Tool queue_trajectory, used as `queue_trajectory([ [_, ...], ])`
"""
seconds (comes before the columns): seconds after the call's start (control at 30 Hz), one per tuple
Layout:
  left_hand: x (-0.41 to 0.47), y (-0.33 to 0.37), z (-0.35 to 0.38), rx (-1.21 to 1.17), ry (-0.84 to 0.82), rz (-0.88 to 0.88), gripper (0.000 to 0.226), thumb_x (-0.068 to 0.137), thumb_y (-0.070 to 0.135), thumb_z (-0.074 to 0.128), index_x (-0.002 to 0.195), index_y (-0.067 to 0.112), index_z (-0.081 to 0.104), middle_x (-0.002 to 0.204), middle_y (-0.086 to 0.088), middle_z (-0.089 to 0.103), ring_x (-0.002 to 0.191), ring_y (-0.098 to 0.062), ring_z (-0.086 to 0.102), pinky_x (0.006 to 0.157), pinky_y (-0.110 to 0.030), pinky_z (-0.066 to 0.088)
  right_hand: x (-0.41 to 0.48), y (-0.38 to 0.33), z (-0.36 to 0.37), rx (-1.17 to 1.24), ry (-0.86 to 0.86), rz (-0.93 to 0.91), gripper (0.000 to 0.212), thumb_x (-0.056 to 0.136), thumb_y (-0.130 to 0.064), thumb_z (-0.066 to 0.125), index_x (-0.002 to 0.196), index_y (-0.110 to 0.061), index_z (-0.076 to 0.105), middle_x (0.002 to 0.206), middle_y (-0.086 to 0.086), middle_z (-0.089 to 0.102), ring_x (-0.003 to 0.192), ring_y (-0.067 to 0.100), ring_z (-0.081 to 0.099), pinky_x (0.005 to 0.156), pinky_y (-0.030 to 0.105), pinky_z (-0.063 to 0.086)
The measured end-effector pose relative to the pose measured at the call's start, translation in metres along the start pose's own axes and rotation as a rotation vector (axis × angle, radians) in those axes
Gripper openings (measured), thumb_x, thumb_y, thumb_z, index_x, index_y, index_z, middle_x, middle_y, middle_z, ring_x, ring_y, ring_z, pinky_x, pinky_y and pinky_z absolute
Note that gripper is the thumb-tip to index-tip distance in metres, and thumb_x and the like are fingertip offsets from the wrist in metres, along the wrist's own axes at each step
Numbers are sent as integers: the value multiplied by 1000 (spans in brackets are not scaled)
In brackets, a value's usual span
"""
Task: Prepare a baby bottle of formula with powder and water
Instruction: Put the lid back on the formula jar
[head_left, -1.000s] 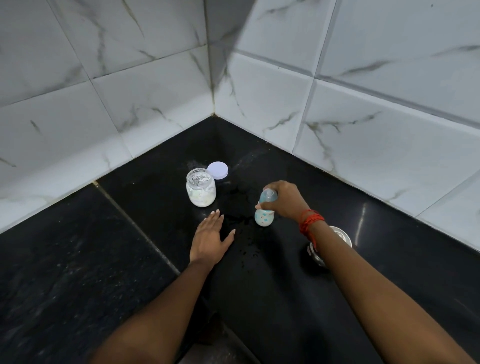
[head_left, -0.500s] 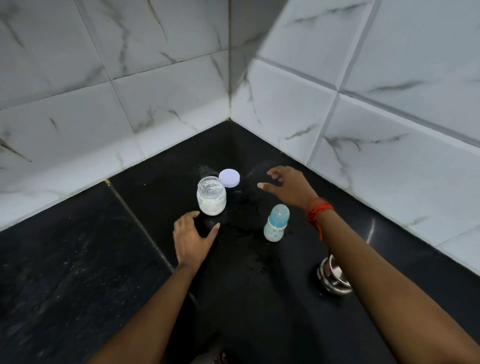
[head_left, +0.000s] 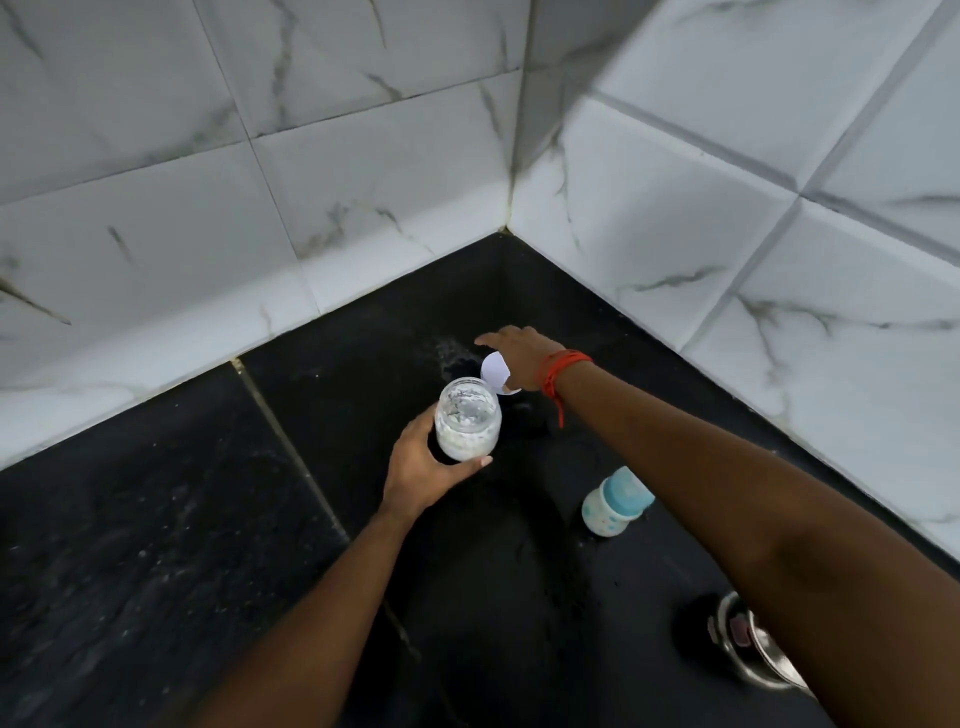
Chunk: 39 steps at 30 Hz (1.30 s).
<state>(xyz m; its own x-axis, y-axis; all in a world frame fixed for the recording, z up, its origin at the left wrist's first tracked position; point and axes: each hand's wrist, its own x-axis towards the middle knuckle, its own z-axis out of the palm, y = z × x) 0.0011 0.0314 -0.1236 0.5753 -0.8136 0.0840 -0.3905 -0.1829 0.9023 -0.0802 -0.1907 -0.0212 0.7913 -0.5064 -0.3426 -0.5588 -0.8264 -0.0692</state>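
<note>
A small glass jar (head_left: 469, 423) of white powder, open at the top, is gripped around its side by my left hand (head_left: 423, 467) above the black counter. Just behind it, my right hand (head_left: 519, 358) holds the jar's white round lid (head_left: 493, 371), tilted on edge, with the fingers stretched out over it. A red thread circles that wrist. The small baby bottle (head_left: 613, 504) with a pale blue cap and a white dotted body stands alone on the counter, to the right of the jar and under my right forearm.
A steel vessel (head_left: 753, 649) stands at the lower right, partly hidden by my right forearm. White marble-look tiled walls (head_left: 363, 182) meet in a corner behind the black stone counter (head_left: 156, 545). Some white powder dust (head_left: 454, 353) lies near the corner.
My right hand let go of the baby bottle, reached back and picked up the white lid. My left hand closed on the powder jar and lifted it.
</note>
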Motion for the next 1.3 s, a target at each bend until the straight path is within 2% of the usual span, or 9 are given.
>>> queue_trajectory([
  [0.1, 1, 1, 0, 26, -7, 1, 94, 56, 61, 94, 138, 34, 57, 133, 19, 64, 127, -1, 57, 108, -39, 51, 19, -1, 11, -68, -78, 10, 100, 76, -23, 83, 157, -28, 24, 155, 14, 33, 136, 41, 39, 110, 52, 40],
  [0.23, 1, 3, -2, 63, -6, -4, 96, 57, 65, 92, 140, 36, 55, 136, 20, 63, 130, -3, 55, 108, -39, 50, 32, 4, 21, -12, -121, -3, 95, 72, -25, 85, 153, -23, 34, 144, 17, 45, 130, 40, 46, 109, 49, 41],
  [0.47, 0, 5, -3, 98, 1, -14, 98, 57, 64, 91, 142, 31, 55, 138, 15, 62, 131, -6, 53, 111, -39, 48, -13, 3, -27, 317, 99, -121, 91, 71, -20, 88, 149, -14, 41, 145, 12, 49, 131, 30, 49, 110, 41, 40],
  [0.63, -1, 8, -3, 101, -4, -18, 97, 58, 62, 92, 142, 31, 54, 138, 14, 62, 131, -7, 52, 111, -37, 47, -70, -15, -72, 320, 128, -396, 80, 72, -14, 87, 143, -13, 48, 139, -5, 50, 122, 5, 44, 96, 4, 31],
  [0.8, -4, 11, -4, 91, 6, -14, 99, 58, 57, 94, 143, 25, 55, 138, 7, 63, 130, -12, 55, 108, -36, 48, -82, -47, -42, 105, 77, -545, 70, 73, -2, 79, 139, -8, 56, 138, 9, 58, 129, 23, 53, 111, 35, 39],
  [0.93, -5, 14, -4, 108, 4, -20, 98, 60, 54, 95, 144, 22, 55, 139, 4, 63, 129, -13, 54, 107, -30, 45, -80, -54, -34, 20, 59, -510, 72, 78, 0, 72, 144, -16, 50, 145, 3, 52, 133, 19, 45, 103, 14, 21],
  [1.03, -5, 15, -6, 111, 1, -21, 98, 60, 53, 95, 143, 22, 55, 139, 4, 63, 129, -12, 54, 106, -29, 45, -77, -57, -36, 5, 49, -498, 73, 77, 0, 73, 145, -17, 50, 146, 3, 52, 135, 19, 44, 106, 19, 22],
  [1.17, -5, 15, -6, 117, -14, -28, 97, 60, 56, 94, 143, 23, 55, 137, 6, 63, 128, -11, 54, 105, -29, 46, -75, -58, -33, -27, 19, -463, 77, 78, -2, 75, 147, -19, 46, 150, 2, 48, 136, 20, 41, 101, 12, 16],
  [1.3, -5, 15, -6, 122, -20, -33, 97, 61, 56, 93, 143, 24, 54, 136, 7, 63, 127, -11, 54, 104, -29, 45, -72, -62, -31, -81, -7, -403, 80, 79, -9, 77, 150, -23, 42, 150, 1, 45, 131, 22, 42, 104, 20, 26],
])
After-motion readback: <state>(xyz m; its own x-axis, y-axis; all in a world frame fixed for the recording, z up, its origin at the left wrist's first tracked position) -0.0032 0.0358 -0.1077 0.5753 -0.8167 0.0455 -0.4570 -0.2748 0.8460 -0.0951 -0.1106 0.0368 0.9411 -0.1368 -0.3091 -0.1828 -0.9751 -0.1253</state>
